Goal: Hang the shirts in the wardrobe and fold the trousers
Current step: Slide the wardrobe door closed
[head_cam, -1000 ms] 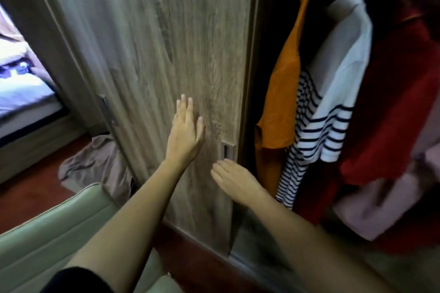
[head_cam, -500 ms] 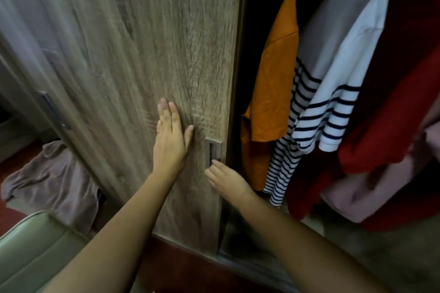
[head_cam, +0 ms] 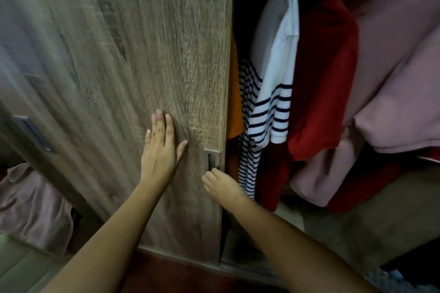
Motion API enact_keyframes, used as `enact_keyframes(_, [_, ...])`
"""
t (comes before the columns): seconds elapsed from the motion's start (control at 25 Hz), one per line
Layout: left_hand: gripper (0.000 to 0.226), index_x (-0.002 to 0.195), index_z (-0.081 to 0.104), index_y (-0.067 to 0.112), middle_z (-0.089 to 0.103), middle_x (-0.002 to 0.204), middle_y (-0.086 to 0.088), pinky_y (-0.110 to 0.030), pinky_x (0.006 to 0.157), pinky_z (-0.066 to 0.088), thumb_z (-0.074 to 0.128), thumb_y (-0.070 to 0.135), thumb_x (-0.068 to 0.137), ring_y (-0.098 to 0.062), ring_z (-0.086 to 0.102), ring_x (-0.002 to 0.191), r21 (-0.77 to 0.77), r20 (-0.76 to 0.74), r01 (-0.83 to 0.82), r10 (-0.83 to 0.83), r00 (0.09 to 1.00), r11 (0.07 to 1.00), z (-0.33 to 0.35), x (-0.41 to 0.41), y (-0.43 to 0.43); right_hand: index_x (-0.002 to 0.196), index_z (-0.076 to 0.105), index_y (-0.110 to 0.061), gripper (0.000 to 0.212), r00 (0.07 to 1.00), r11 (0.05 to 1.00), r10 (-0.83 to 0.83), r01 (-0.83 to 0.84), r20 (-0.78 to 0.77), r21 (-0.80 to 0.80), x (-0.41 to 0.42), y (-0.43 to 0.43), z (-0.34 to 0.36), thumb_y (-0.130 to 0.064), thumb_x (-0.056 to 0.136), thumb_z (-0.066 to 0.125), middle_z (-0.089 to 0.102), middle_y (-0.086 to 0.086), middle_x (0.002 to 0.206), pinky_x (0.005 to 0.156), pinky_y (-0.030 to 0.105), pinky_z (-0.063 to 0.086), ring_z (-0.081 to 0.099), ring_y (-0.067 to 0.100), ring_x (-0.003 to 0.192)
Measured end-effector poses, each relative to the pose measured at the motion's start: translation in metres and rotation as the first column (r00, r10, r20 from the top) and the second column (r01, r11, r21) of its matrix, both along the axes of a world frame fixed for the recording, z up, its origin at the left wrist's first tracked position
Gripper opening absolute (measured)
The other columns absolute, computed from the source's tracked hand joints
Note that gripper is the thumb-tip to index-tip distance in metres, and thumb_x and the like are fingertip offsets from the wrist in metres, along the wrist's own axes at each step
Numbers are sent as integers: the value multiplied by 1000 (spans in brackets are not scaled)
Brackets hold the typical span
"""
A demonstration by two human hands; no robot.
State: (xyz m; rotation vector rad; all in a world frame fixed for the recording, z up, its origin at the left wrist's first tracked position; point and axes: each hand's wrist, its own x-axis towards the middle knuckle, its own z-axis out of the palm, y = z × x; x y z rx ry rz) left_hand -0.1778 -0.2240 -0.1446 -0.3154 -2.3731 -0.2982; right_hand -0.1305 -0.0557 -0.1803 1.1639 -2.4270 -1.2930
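The wood-grain sliding wardrobe door (head_cam: 147, 59) fills the left and middle. My left hand (head_cam: 160, 150) lies flat on it, fingers spread, holding nothing. My right hand (head_cam: 220, 183) has its fingertips in the door's recessed metal handle (head_cam: 211, 159) near the door's right edge. Inside the wardrobe hang an orange shirt (head_cam: 234, 104), mostly hidden behind the door edge, a white shirt with navy stripes (head_cam: 269, 93), a red shirt (head_cam: 323, 83) and a pink garment (head_cam: 395, 74).
A crumpled pinkish cloth (head_cam: 31, 207) lies on the floor at lower left, beside a second door's handle (head_cam: 31, 133). A pale green seat edge (head_cam: 21, 266) shows at bottom left. The floor (head_cam: 176, 276) below the door is dark red.
The door has slid to the right and now covers most of the orange shirt. Both hands moved right with it; the view shifted right, and a pink garment came into sight.
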Motion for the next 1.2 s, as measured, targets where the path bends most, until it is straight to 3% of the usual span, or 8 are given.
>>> enact_keyframes(0.16, [68, 142, 20, -1, 24, 148, -23, -47, 103, 25, 36, 41, 91, -28, 20, 137, -68, -75, 50, -55, 996, 996, -3, 9, 43, 124, 55, -12, 34, 998, 996, -41, 45, 53, -73, 20, 53, 2, -20, 93, 42, 53, 0, 119, 97, 28, 38, 48, 18, 110])
enact_keyframes(0.28, [66, 142, 21, 0, 20, 149, -16, -47, 104, 26, 36, 39, 92, -21, 3, 142, -91, -130, 105, -116, 985, 990, -7, 20, 79, 118, 60, -15, 31, 991, 992, -97, 104, 89, -72, 37, 92, 4, -21, 91, 45, 56, -1, 116, 94, 28, 41, 51, 18, 107])
enact_keyframes(0.36, [64, 144, 20, 3, 12, 152, -12, -44, 110, 25, 35, 38, 93, -17, -9, 144, -122, -169, 130, -150, 974, 984, -11, 28, 105, 119, 59, -12, 32, 985, 989, -139, 143, 98, -39, 50, 121, 4, -19, 91, 46, 56, 2, 117, 94, 30, 41, 49, 21, 108])
enact_keyframes(0.52, [61, 145, 18, 7, -16, 157, -1, -32, 116, 3, 34, 36, 95, -13, -9, 145, -173, -254, 180, -221, 942, 968, -15, 42, 159, 118, 61, -12, 31, 970, 972, -224, 229, 93, -48, 74, 174, 7, -19, 93, 45, 55, 4, 116, 91, 31, 41, 49, 23, 105])
enact_keyframes(0.8, [62, 149, 0, 8, -14, 157, -5, -38, 113, 13, 27, 36, 101, -16, -7, 145, -162, -342, 286, -326, 882, 944, -22, 67, 266, 130, 49, -6, 37, 919, 923, -383, 385, 92, -4, 121, 270, 14, -18, 95, 43, 44, 13, 134, 105, 39, 33, 40, 30, 120])
enact_keyframes(1.2, [70, 149, 0, 7, -14, 157, -7, -38, 115, 4, 35, 36, 97, -18, -9, 145, -162, -362, 324, -361, 859, 932, -27, 102, 368, 131, 46, -1, 38, 815, 823, -563, 569, 136, -4, 163, 354, 21, -13, 97, 35, 38, 16, 140, 114, 42, 19, 34, 33, 127])
